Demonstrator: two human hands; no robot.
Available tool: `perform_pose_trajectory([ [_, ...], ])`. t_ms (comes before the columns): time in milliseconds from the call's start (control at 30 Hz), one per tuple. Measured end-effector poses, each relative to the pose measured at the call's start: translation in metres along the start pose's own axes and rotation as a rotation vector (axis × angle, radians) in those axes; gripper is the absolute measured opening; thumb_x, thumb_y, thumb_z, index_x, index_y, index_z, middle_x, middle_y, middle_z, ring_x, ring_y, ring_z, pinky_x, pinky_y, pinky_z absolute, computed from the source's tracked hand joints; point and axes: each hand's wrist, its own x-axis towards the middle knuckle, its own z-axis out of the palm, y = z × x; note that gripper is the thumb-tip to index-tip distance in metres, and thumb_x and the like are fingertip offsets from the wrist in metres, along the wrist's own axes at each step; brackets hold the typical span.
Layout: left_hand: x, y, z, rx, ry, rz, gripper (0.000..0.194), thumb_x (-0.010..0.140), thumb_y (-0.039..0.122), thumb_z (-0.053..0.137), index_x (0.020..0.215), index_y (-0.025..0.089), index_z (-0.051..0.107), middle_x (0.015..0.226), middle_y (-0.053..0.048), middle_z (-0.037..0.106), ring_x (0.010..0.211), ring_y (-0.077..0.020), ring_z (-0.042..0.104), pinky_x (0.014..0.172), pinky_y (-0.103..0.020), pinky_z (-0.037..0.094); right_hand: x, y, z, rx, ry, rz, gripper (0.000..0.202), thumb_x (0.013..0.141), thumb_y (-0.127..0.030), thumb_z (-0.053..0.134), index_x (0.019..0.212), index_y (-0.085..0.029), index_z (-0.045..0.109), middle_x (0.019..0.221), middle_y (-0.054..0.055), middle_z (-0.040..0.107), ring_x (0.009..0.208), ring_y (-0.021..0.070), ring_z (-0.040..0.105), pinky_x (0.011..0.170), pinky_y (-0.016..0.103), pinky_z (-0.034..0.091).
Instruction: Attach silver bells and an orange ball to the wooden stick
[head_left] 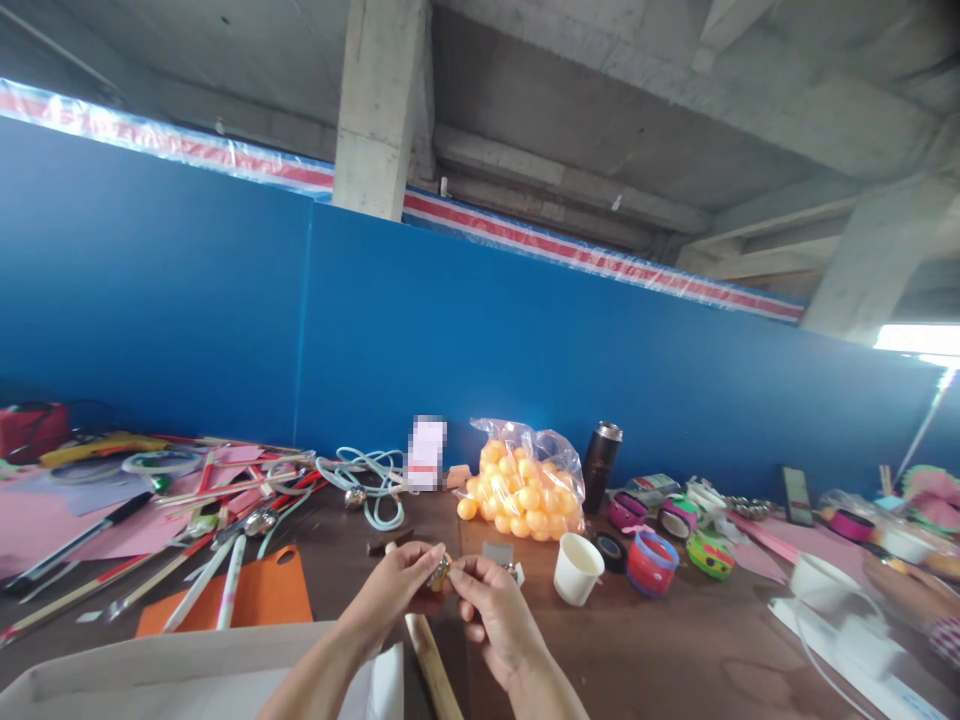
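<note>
Both hands meet at the middle front of the table over one small, shiny gold-coloured metal piece (pixel 440 573). My left hand (pixel 397 590) pinches it from the left between thumb and forefinger. From the other side, the fingertips of my right hand (pixel 491 605) close on it, the remaining fingers curled. Fingers cover much of the piece, so its exact kind is unclear. Beneath the hands runs the wooden handle (pixel 433 668) of what looks like a hammer, partly hidden by my left hand. A white paper cup (pixel 578 569) stands to the right of my right hand.
A clear bag of orange balls (pixel 525 490) and a black flask (pixel 602 465) stand behind. Sticks, markers and an orange sheet (pixel 277 592) clutter the left. A white tray (pixel 187 650) borders my left forearm. Tape rolls and a power strip (pixel 840 650) lie right, near another person's arm (pixel 911 595).
</note>
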Motion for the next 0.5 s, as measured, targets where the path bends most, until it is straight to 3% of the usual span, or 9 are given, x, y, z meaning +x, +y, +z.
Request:
perform_pose_trajectory([
  [500, -0.0020, 0.0024, 0.0008, 0.027, 0.014, -0.003, 0.046, 0.067, 0.059, 0.055, 0.078, 0.014, 0.059, 0.067, -0.002, 0.060, 0.059, -0.0136, 0.057, 0.057, -0.028, 0.047, -0.0002, -0.0026, -0.0004, 0.068, -0.022, 0.059, 0.024, 0.068, -0.032, 0.070, 0.075, -0.016, 0.053, 0.071, 0.000, 0.057, 0.046, 0.0019, 0.035, 0.037, 0.014, 0.011],
])
